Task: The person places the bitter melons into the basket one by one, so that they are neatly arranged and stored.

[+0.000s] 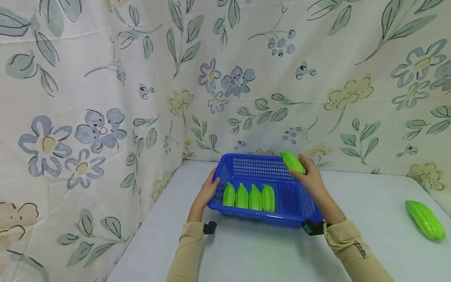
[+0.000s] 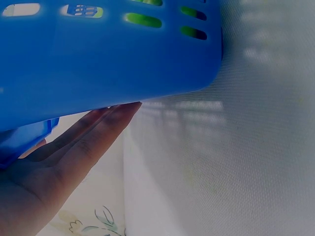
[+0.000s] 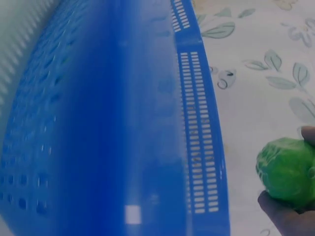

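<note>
My left hand [image 1: 208,190] holds the left end of a blue slotted plastic basket [image 1: 260,220], its thumb at the rim. In the left wrist view its fingers [image 2: 93,140] lie straight along the outer side of the basket wall. Above the basket's back right corner, my right hand [image 1: 311,177] grips a bright green, ridged bitter melon [image 1: 293,162] with a pointed tip. The right wrist view shows the melon's rounded, wrinkled end [image 3: 283,172] between thumb and fingers. Several like melons [image 1: 241,196] stand side by side in a row in the basket's left part.
Another green bitter melon [image 1: 425,220] lies on the white table [image 1: 246,258] at the far right. A floral cloth [image 1: 264,78] hangs behind the table and along its left side.
</note>
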`<state>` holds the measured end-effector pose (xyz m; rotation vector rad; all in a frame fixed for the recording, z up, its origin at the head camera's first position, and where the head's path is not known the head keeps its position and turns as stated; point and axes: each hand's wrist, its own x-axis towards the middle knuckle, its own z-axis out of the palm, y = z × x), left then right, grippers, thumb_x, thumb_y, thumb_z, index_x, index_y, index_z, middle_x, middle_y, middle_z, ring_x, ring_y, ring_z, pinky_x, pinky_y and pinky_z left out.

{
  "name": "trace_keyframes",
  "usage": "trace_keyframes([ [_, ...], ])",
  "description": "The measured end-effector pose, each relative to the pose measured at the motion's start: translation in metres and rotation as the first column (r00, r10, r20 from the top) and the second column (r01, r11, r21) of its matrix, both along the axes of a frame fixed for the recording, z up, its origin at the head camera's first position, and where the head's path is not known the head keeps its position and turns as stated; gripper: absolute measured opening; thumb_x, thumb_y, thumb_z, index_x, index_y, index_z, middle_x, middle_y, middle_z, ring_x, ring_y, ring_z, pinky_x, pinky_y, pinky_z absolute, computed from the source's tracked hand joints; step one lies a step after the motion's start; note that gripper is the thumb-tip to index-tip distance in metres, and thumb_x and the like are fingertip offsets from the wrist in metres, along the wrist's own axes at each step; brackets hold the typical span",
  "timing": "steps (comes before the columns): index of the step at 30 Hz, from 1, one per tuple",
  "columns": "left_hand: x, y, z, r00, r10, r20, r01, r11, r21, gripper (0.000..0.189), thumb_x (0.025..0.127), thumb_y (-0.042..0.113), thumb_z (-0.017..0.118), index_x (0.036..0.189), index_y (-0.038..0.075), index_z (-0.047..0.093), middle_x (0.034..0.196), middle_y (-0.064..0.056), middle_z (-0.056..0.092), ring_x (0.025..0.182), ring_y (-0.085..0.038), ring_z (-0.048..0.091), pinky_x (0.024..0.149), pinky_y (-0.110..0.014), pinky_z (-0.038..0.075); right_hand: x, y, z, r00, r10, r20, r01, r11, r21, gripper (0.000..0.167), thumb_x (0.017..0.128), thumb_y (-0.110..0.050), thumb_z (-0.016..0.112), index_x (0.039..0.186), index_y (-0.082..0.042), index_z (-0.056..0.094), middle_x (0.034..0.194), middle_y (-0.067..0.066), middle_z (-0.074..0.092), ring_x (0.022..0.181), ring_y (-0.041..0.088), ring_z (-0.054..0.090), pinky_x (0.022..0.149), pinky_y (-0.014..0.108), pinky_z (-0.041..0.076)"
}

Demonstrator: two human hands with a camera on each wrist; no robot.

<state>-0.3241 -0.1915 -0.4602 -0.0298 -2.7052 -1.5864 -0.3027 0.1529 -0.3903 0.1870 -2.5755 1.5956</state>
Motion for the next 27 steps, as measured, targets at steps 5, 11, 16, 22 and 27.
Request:
trace_keyframes([
  [5,0.0,0.0,0.0,1.0,-0.004,-0.003,0.004,1.0,-0.001,0.056,0.106,0.026,0.037,0.157,0.012,0.018,0.16,-0.022,0.023,0.147,-0.046,0.021,0.117,-0.065,0.02,-0.002,-0.007,-0.002,1.0,0.027,0.003,-0.027,1.0,-0.003,0.077,0.097,-0.015,0.059,0.155,0.003,0.012,0.156,0.031,0.025,0.141,0.046,0.033,0.115,0.057,0.032],
  [11,-0.001,0.001,0.0,1.0,-0.002,0.006,0.002,1.0,-0.004,0.056,0.106,0.026,0.036,0.157,0.012,0.018,0.161,-0.021,0.023,0.148,-0.046,0.021,0.117,-0.065,0.02,-0.003,-0.015,-0.003,0.998,0.024,0.051,-0.026,0.999,0.042,0.076,0.097,-0.016,0.059,0.155,0.003,0.012,0.156,0.032,0.023,0.143,0.047,0.029,0.116,0.056,0.031],
  [16,0.0,0.0,0.001,1.0,0.001,0.008,-0.001,1.0,-0.008,0.056,0.106,0.026,0.036,0.157,0.013,0.018,0.161,-0.02,0.023,0.148,-0.045,0.021,0.117,-0.064,0.02,-0.003,-0.018,-0.006,0.993,0.004,0.122,-0.014,0.997,0.08,0.075,0.098,-0.018,0.057,0.155,0.002,0.012,0.155,0.034,0.023,0.142,0.049,0.03,0.114,0.057,0.034],
  [22,0.001,0.001,0.002,1.0,-0.001,0.01,0.002,1.0,-0.007,0.056,0.106,0.026,0.036,0.157,0.012,0.018,0.161,-0.02,0.022,0.148,-0.044,0.02,0.118,-0.064,0.019,-0.004,-0.02,-0.009,0.985,0.009,0.173,-0.032,0.991,0.131,0.076,0.098,-0.02,0.057,0.154,0.004,0.013,0.152,0.036,0.027,0.139,0.051,0.034,0.111,0.058,0.036],
  [27,0.0,0.002,0.004,1.0,0.0,0.007,0.0,1.0,-0.02,0.056,0.105,0.025,0.036,0.157,0.012,0.019,0.161,-0.021,0.023,0.148,-0.045,0.021,0.117,-0.064,0.02,-0.004,-0.021,-0.008,0.975,0.028,0.218,-0.073,0.977,0.201,0.077,0.097,-0.024,0.057,0.153,0.007,0.014,0.15,0.039,0.027,0.137,0.053,0.035,0.109,0.06,0.037],
])
